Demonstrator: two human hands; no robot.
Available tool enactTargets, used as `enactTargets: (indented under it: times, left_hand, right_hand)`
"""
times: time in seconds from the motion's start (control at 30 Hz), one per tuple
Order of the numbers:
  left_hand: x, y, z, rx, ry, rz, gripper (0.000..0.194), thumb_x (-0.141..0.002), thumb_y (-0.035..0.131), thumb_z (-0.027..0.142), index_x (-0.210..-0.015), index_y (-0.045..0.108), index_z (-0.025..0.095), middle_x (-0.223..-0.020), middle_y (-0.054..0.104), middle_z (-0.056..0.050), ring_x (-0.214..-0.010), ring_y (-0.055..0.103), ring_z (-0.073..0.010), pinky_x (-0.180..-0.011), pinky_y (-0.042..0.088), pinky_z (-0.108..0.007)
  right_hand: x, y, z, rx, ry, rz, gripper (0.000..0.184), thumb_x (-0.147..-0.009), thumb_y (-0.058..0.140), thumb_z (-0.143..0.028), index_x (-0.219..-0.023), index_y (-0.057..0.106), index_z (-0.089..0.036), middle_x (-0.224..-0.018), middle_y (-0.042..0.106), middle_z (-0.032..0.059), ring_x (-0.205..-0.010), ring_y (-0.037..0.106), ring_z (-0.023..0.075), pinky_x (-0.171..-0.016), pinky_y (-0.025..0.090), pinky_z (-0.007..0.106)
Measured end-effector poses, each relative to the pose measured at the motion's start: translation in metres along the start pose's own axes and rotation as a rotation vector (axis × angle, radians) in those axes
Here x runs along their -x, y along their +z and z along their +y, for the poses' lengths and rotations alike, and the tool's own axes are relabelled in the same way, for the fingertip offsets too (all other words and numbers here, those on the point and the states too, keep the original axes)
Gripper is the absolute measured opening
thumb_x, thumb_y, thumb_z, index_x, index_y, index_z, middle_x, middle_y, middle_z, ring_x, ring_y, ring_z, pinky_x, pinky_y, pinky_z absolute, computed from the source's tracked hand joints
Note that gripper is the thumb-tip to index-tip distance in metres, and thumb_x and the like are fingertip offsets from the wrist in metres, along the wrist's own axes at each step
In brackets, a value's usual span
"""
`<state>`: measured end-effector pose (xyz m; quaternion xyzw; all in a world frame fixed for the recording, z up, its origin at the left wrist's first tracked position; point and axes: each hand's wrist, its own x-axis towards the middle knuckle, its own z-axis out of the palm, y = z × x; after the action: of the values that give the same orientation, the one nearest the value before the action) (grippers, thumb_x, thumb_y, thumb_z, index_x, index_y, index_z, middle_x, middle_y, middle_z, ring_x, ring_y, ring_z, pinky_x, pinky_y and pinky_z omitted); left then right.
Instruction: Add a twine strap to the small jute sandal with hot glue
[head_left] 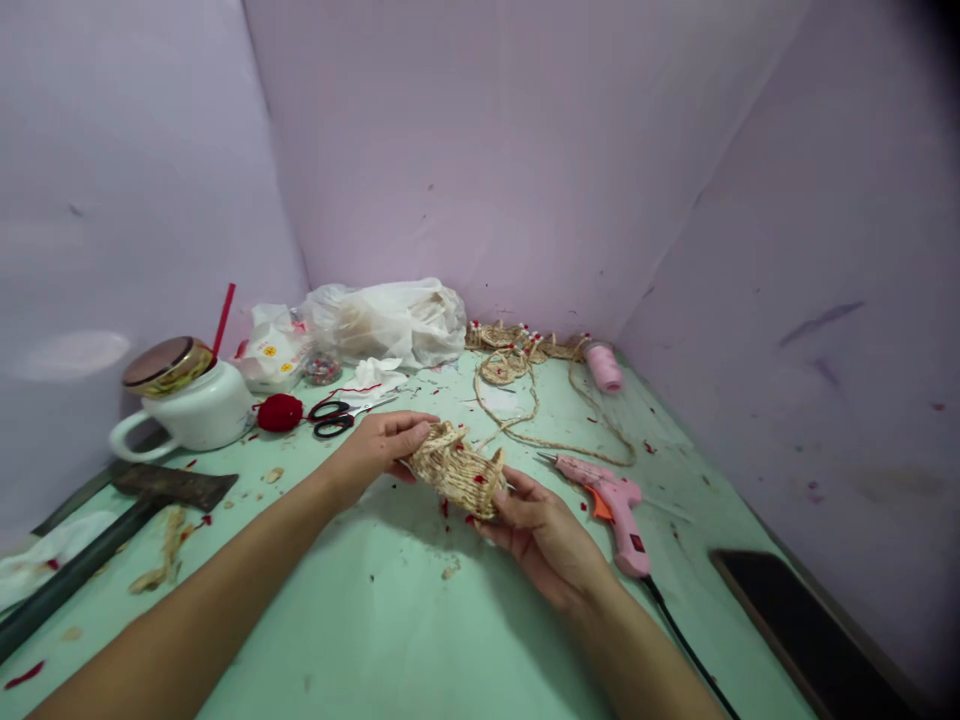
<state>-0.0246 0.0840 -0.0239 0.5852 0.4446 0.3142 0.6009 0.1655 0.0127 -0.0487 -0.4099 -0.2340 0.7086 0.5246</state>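
Observation:
A small woven straw piece [459,474], tan with rows of cord and a few red bits, is held between both hands above the green tabletop. My left hand [386,443] pinches its upper left end, thumb on top. At its lower right end, my right hand [540,535] grips it with thumb and fingers. Close beyond the piece, a loose straw cord [536,440] loops across the table. To the right of my right hand lies a pink hot glue gun [607,500], its nozzle towards the piece. Black-handled scissors [334,415] lie just beyond my left hand.
On the left stand a white mug [199,405] with a lid and a hammer [161,490]. A red yarn ball [280,412], a plastic bag [405,318], woven pieces [501,338] and a pink thread spool [604,367] are farther back. A phone [802,625] lies at right.

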Motion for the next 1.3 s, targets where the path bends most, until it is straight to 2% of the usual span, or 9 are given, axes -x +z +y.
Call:
enactTargets:
  times: [0.13, 0.37, 0.53, 0.7, 0.83, 0.93, 1.07, 1.2, 1.3]
  left_hand:
    - [0.000, 0.004, -0.005, 0.066, -0.013, -0.026, 0.043, -0.073, 0.059, 0.046, -0.099, 0.063, 0.012, -0.076, 0.065, -0.005, -0.063, 0.057, -0.0137, -0.051, 0.043, -0.022]
    - [-0.004, 0.005, -0.010, 0.163, -0.031, 0.025, 0.043, -0.067, 0.063, 0.046, -0.092, 0.065, 0.012, -0.079, 0.068, -0.008, -0.068, 0.061, -0.0180, -0.060, 0.046, -0.027]
    - [-0.004, 0.006, -0.010, 0.209, -0.039, 0.044, 0.041, -0.066, 0.065, 0.043, -0.091, 0.065, 0.011, -0.083, 0.069, -0.009, -0.073, 0.063, -0.0199, -0.064, 0.045, -0.028]
    - [-0.004, 0.007, -0.011, 0.234, -0.033, 0.076, 0.034, -0.063, 0.068, 0.035, -0.086, 0.065, 0.011, -0.078, 0.070, -0.008, -0.067, 0.063, -0.0180, -0.062, 0.045, -0.027]
    - [-0.004, 0.008, -0.011, 0.220, -0.032, 0.073, 0.031, -0.064, 0.065, 0.034, -0.085, 0.064, 0.011, -0.078, 0.070, -0.008, -0.067, 0.063, -0.0171, -0.062, 0.046, -0.027]
    - [-0.005, 0.008, -0.008, 0.017, -0.028, 0.090, 0.036, -0.069, 0.056, 0.041, -0.087, 0.063, 0.010, -0.080, 0.070, -0.011, -0.069, 0.064, -0.0181, -0.063, 0.048, -0.027]
    - [-0.006, -0.004, -0.002, -0.384, -0.002, 0.227, 0.048, -0.076, 0.036, 0.048, -0.090, 0.061, 0.010, -0.081, 0.070, -0.012, -0.068, 0.064, -0.0189, -0.061, 0.049, -0.029]
    - [-0.007, -0.038, 0.002, -0.684, -0.001, 0.424, 0.031, -0.070, 0.045, 0.034, -0.086, 0.063, 0.014, -0.082, 0.068, -0.011, -0.077, 0.063, -0.0237, -0.067, 0.046, -0.032]
    - [-0.008, -0.064, -0.001, -0.969, -0.055, 0.519, 0.020, -0.059, 0.050, 0.018, -0.072, 0.064, 0.016, -0.084, 0.066, -0.014, -0.090, 0.058, -0.0354, -0.071, 0.042, -0.039]
  right_hand:
    - [0.000, 0.000, 0.005, 0.004, -0.025, -0.003, 0.040, -0.060, 0.074, -0.012, -0.098, 0.061, -0.014, -0.093, 0.068, 0.0075, -0.073, 0.066, 0.0180, -0.061, 0.053, 0.028]
    - [-0.001, 0.001, 0.008, -0.019, -0.045, 0.021, 0.046, -0.053, 0.078, -0.012, -0.095, 0.060, -0.014, -0.085, 0.070, 0.0063, -0.073, 0.067, 0.0201, -0.065, 0.053, 0.031]
    - [-0.001, 0.002, 0.007, -0.036, -0.054, 0.001, 0.045, -0.053, 0.078, -0.012, -0.095, 0.060, -0.012, -0.085, 0.070, 0.0080, -0.075, 0.066, 0.0202, -0.066, 0.052, 0.029]
    - [0.002, 0.004, 0.007, -0.014, -0.055, -0.015, 0.046, -0.053, 0.078, -0.012, -0.096, 0.060, -0.011, -0.085, 0.069, 0.0083, -0.069, 0.064, 0.0154, -0.059, 0.049, 0.023]
    - [0.003, 0.006, 0.006, 0.013, -0.068, 0.003, 0.049, -0.049, 0.080, -0.014, -0.094, 0.060, -0.012, -0.080, 0.069, 0.0057, -0.068, 0.063, 0.0157, -0.062, 0.048, 0.025]
    - [0.002, 0.005, 0.006, 0.077, -0.107, 0.021, 0.048, -0.048, 0.079, -0.014, -0.092, 0.062, -0.014, -0.078, 0.068, 0.0041, -0.069, 0.063, 0.0162, -0.066, 0.047, 0.027]
    - [0.001, 0.002, 0.005, 0.298, -0.216, -0.029, 0.039, -0.049, 0.073, -0.010, -0.087, 0.064, -0.015, -0.077, 0.069, 0.0034, -0.072, 0.062, 0.0173, -0.068, 0.046, 0.029]
    - [0.001, -0.002, 0.005, 0.490, -0.267, -0.158, 0.033, -0.055, 0.065, -0.006, -0.086, 0.066, -0.016, -0.078, 0.068, 0.0020, -0.073, 0.061, 0.0170, -0.068, 0.046, 0.029]
    - [0.001, -0.005, 0.004, 0.555, -0.281, -0.179, 0.031, -0.058, 0.063, -0.007, -0.087, 0.065, -0.017, -0.081, 0.068, 0.0024, -0.076, 0.061, 0.0181, -0.070, 0.046, 0.030]
